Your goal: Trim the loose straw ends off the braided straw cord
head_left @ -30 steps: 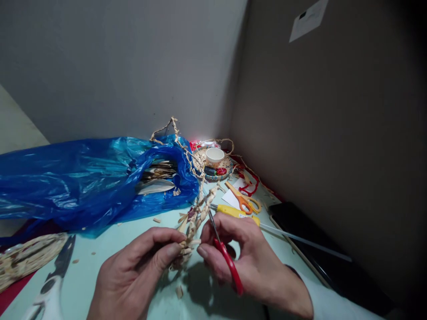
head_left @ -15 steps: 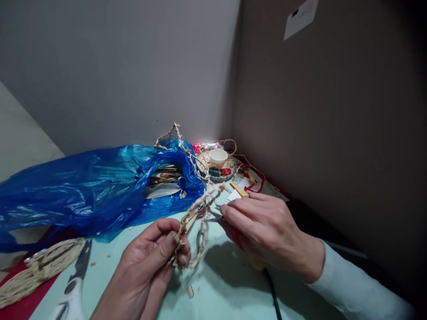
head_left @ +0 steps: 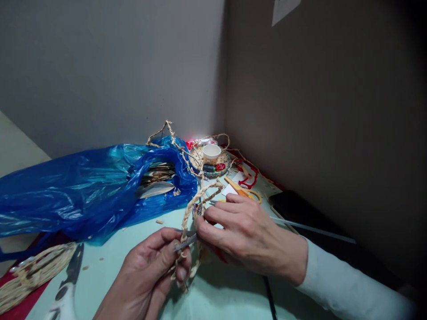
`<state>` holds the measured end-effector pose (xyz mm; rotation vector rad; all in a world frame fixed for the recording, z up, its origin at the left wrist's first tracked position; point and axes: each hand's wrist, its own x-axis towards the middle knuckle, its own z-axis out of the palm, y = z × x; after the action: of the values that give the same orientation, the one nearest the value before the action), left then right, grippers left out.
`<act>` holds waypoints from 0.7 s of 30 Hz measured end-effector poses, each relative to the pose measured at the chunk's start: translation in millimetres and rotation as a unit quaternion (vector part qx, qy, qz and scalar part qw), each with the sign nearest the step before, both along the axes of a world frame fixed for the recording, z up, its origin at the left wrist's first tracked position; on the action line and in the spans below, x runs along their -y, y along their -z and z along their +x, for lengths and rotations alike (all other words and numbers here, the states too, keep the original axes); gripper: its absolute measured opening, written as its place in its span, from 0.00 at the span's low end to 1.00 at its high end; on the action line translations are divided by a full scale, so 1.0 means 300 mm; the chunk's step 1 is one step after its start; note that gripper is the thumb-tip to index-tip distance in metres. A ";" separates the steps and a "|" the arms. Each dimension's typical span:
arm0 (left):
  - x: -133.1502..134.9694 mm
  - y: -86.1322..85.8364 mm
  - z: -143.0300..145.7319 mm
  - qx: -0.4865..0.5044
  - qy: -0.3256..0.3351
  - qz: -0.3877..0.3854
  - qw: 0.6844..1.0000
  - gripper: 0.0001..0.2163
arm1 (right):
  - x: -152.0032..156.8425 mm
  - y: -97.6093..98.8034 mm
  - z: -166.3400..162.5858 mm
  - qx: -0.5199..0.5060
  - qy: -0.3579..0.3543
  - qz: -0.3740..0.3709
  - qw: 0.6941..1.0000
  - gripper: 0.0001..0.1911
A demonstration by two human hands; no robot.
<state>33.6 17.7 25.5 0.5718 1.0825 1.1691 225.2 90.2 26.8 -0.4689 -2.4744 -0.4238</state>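
My left hand (head_left: 150, 269) is curled around the lower end of a braided straw cord (head_left: 192, 209), thumb and fingers pinching it. My right hand (head_left: 243, 233), in a white sleeve, is closed on red-handled scissors (head_left: 185, 242); only the grey blades show, pointing left across the cord at my left thumb. A trace of red handle shows under the palm. The cord runs up and back towards the woven coaster (head_left: 210, 168).
A blue plastic bag (head_left: 83, 191) holding strips lies at the left. A white cup (head_left: 211, 153) sits on the coaster by the corner. Orange scissors (head_left: 242, 190), a yellow-handled tool, a dark tablet (head_left: 300, 213), pliers (head_left: 65, 284) and a woven straw piece (head_left: 31, 273) lie around. Walls close the back and right.
My right hand has come back left and down from near the orange scissors, bringing the blades to the cord at my left thumb. My left hand keeps its hold on the cord.
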 end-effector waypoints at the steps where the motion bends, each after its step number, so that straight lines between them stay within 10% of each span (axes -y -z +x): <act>1: 0.001 0.001 -0.001 -0.006 -0.002 0.002 1.000 0.09 | 0.001 0.000 0.001 -0.003 -0.004 0.002 1.000 0.11; 21: 0.002 -0.032 0.015 -0.092 -0.038 -0.040 0.994 0.14 | 0.000 0.011 0.012 0.009 -0.037 -0.070 0.997 0.12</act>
<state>38.0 17.1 35.1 0.5891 1.3123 1.1491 228.9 90.1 23.4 -0.4288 -2.5416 -0.2258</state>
